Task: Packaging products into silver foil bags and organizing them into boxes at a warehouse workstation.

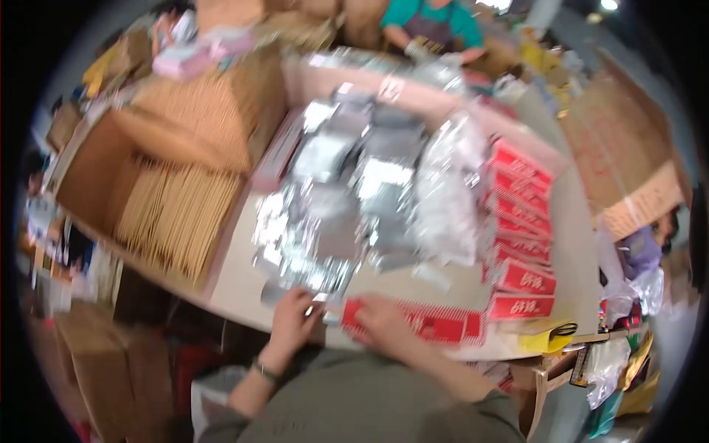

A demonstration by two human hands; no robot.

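**Hands working a red box at the near table edge**

Fingers of the right hand (380, 319) lie curled over the left end of a flat red box (428, 323), pressing it against the table (572, 221). Just at nine o'clock of it, the left hand (293, 317) pinches something small and silvery, most likely a foil packet (319, 298); motion blur hides exactly how the fingertips close on it. A dark band sits on the left wrist.

Judging from this, the step is feeding a packet into the box's open end. It would go best with the right hand pinning the box flat and steady while the left slides the packet in straight, without creasing the foil or buckling the flap.

The box is long, flat and red with white markings and a pale patterned border, lying lengthwise at the table's near edge.

At twelve o'clock of the hands spreads a heap of foil packets (347, 184). At two o'clock, a stack of matching red boxes (521, 236) runs away in a row. At ten o'clock, an open cardboard carton (96, 170) holds tan sticks (173, 218). Far off at twelve o'clock, another person in a teal shirt (432, 22) works.
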